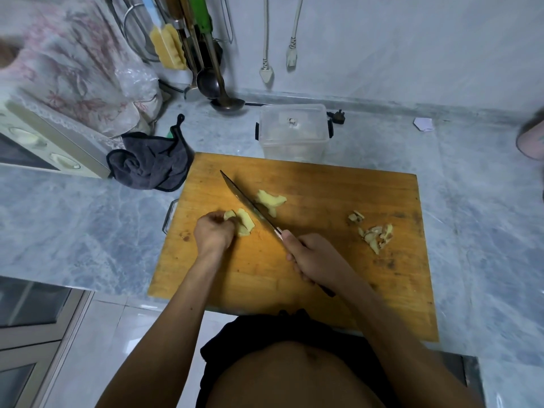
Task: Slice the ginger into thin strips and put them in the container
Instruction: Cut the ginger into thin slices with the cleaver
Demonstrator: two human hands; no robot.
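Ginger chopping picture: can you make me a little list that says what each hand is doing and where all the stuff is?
left hand: holds ginger piece on cutting board
right hand: grips knife
knife blade: between the two ginger pieces
other ginger piece: right of blade
peel scraps: board's right side
container: behind board, lid on
dark cloth: left of board

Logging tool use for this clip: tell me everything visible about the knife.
The knife has a long, dark, narrow blade tapering to a point that aims up and left across the wooden cutting board. It lies diagonally, edge down, between two peeled ginger pieces: one held by the left hand, the other just beyond the blade. The right hand grips the handle, mostly hiding it; a dark end shows behind the wrist.
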